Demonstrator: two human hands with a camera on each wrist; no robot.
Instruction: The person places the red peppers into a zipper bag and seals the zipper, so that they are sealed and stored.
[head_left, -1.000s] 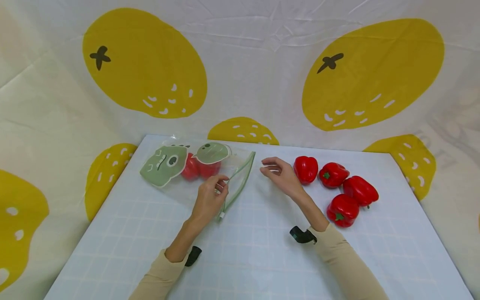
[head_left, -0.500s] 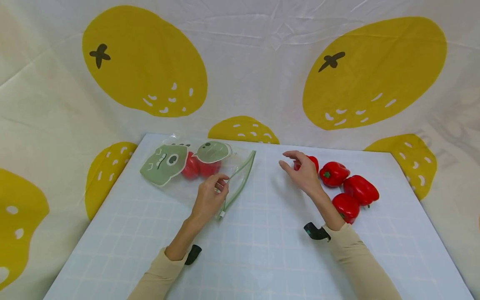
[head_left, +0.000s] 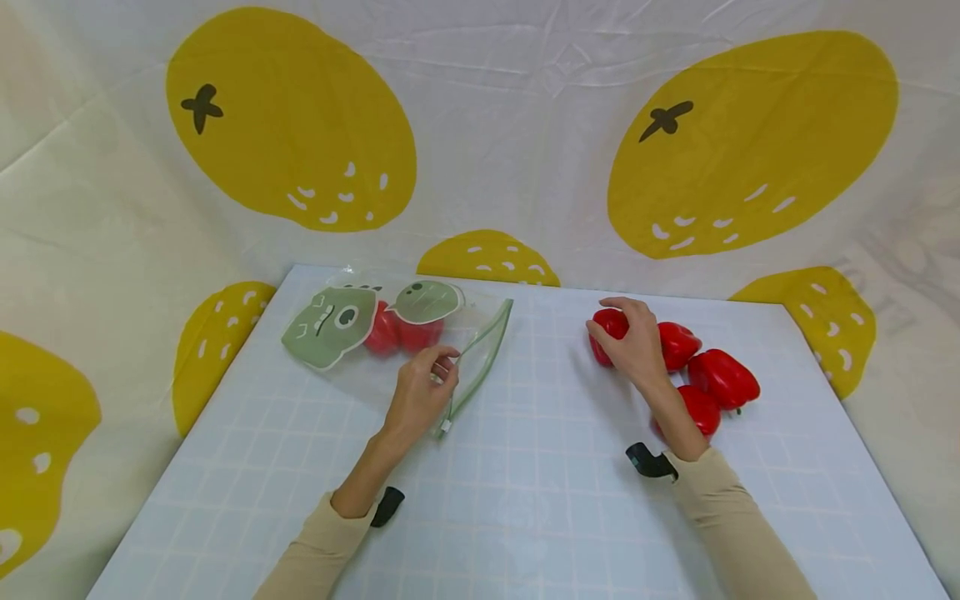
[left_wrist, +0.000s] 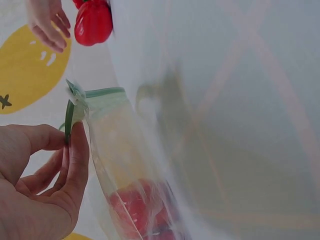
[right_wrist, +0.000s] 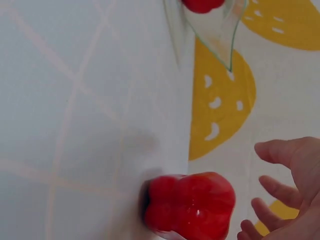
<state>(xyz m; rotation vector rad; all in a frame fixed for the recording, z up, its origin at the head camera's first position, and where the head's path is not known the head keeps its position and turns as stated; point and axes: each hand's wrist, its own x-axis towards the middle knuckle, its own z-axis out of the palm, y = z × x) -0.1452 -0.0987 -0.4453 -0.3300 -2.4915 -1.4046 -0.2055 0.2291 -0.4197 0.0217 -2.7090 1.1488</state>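
In the head view my left hand [head_left: 420,398] pinches the green zip edge of a clear zip bag [head_left: 330,329] printed with green dinosaur pictures. In the left wrist view, thumb and fingers grip that rim [left_wrist: 68,117], and the bag's mouth stands partly apart. Red bell peppers [head_left: 416,333] lie inside the bag. My right hand [head_left: 636,346] hovers over a red bell pepper [head_left: 612,323], thumb and fingers spread. From the right wrist, a gap shows between the fingers and this pepper [right_wrist: 195,205].
Right beside that hand sit several more red bell peppers [head_left: 723,379], close together and partly covered by the forearm. The pale table [head_left: 517,500] has a faint grid. A light cloth [head_left: 517,150] with yellow fruit prints rises behind the table's back edge.
My right hand has moved rightward from near the bag's mouth to over the leftmost loose pepper, its fingers spreading wider. The left hand and bag have stayed in place.
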